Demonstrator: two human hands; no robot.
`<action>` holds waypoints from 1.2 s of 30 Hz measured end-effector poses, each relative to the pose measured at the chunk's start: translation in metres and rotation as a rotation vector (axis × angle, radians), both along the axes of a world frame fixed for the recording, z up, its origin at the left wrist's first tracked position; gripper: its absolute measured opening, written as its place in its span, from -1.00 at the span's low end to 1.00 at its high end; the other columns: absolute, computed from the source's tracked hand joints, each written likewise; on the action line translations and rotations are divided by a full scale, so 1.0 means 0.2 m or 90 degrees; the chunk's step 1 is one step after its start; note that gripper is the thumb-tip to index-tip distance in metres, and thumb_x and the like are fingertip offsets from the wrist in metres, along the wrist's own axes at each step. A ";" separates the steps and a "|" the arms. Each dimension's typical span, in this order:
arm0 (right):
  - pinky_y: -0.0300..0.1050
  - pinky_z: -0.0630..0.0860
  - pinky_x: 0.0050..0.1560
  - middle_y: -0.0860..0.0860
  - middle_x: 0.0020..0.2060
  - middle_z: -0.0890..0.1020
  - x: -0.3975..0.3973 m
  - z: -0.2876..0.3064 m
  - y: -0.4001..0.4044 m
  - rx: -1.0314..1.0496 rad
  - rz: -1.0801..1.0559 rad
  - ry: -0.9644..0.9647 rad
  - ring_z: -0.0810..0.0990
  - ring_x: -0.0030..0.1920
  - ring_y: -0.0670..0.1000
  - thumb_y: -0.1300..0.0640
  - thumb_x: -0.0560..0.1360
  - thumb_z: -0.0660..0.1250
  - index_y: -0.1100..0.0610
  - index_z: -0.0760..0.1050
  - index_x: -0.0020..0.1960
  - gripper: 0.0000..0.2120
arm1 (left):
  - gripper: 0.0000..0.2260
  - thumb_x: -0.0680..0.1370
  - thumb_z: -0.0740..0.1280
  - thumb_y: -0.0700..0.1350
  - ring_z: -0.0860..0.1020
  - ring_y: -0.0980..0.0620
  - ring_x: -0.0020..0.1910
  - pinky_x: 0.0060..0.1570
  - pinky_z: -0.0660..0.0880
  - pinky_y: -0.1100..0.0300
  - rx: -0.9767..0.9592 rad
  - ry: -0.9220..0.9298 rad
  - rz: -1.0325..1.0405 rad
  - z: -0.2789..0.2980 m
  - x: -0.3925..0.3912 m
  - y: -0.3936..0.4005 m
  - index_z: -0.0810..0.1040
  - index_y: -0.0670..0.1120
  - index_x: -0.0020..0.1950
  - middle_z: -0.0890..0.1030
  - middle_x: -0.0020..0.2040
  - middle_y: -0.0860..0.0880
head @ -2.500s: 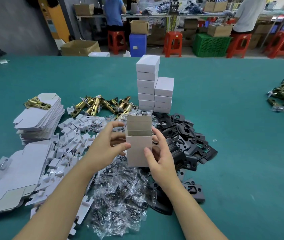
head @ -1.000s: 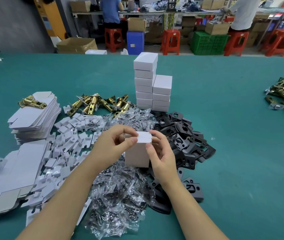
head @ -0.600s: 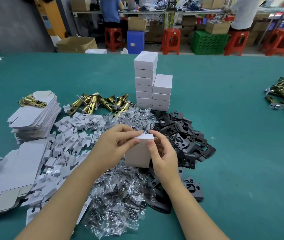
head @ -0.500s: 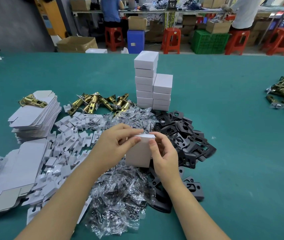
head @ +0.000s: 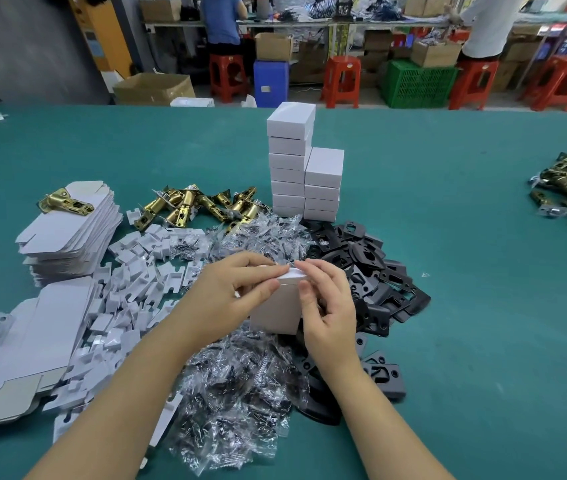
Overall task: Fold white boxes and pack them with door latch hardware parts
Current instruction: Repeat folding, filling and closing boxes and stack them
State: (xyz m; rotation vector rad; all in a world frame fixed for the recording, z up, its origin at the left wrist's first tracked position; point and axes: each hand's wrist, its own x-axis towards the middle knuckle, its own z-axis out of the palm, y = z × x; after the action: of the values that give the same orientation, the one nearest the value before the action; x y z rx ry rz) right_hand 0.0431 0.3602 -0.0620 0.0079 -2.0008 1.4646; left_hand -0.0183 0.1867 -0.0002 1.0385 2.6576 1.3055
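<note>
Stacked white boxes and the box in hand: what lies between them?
In the head view, clear bagged parts and black plates lie between the stacked white boxes and the held box.

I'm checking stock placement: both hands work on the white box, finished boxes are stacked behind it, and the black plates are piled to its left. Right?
Not quite. In the head view the black plates lie to the right of the white box. The rest holds: left hand and right hand both grip it, finished boxes stacked behind.
</note>
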 end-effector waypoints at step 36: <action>-0.22 0.48 -0.56 0.02 -0.39 0.64 -0.14 0.44 0.17 -0.585 0.065 -0.293 0.45 -0.55 -0.10 0.17 0.66 0.27 0.17 0.55 0.09 -0.90 | -0.43 0.60 0.34 -0.29 0.54 0.24 -0.02 -0.11 0.55 0.42 0.194 0.032 0.218 -0.01 0.03 0.22 0.33 0.17 0.50 0.30 0.48 0.02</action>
State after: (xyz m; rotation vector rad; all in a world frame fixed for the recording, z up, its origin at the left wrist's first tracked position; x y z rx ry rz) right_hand 0.0158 0.3946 0.0257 -0.6717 -1.4563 2.4921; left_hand -0.0120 0.2312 -0.0032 0.6543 2.8274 1.8142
